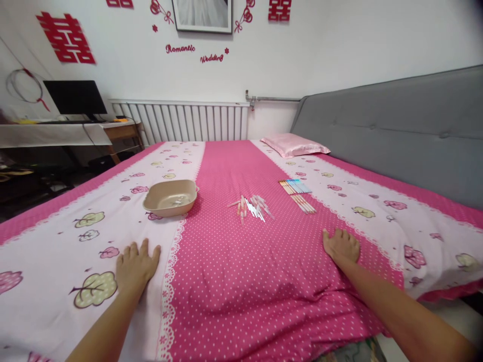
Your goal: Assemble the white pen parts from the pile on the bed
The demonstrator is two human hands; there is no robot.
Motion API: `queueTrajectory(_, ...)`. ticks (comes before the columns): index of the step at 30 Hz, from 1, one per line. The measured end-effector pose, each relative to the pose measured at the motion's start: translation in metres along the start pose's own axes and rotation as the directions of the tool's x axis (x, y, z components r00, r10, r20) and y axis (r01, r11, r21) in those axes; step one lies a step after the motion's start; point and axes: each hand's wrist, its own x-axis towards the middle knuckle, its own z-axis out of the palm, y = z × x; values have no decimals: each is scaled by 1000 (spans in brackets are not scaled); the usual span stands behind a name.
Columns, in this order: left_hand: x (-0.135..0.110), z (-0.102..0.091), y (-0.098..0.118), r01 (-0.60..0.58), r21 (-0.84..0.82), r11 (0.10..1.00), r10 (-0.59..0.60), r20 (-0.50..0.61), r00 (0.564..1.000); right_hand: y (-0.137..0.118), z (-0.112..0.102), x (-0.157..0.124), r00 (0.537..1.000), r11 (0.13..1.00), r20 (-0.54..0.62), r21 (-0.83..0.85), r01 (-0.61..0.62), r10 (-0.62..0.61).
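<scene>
My left hand (138,262) lies flat with its fingers spread on the pale strip of the bedspread (241,271), nearer to me than the beige plastic basin (171,207). A few small pieces, too small to name, lie in the basin. On the dotted pink part rests my right hand (342,245), palm down and fingers apart, holding nothing. Between and beyond my hands is a loose heap of slim pen-like sticks (252,207) in pink, white and orange. To its right, similar sticks lie side by side in a yellow-orange and blue row (295,186), with a shorter pale row (303,204) just below.
A pink pillow (294,145) lies at the far right by the grey headboard (396,130). Behind the bed stands a radiator (184,121). At the left, a desk (123,131) bears a black monitor (75,98).
</scene>
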Motion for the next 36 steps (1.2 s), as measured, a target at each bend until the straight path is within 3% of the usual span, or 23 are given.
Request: queueTrajectory(36,-1,-1,0,15,10,1000,-15,10,1000,0,1,-1,1000,1000,10,4,15,-15)
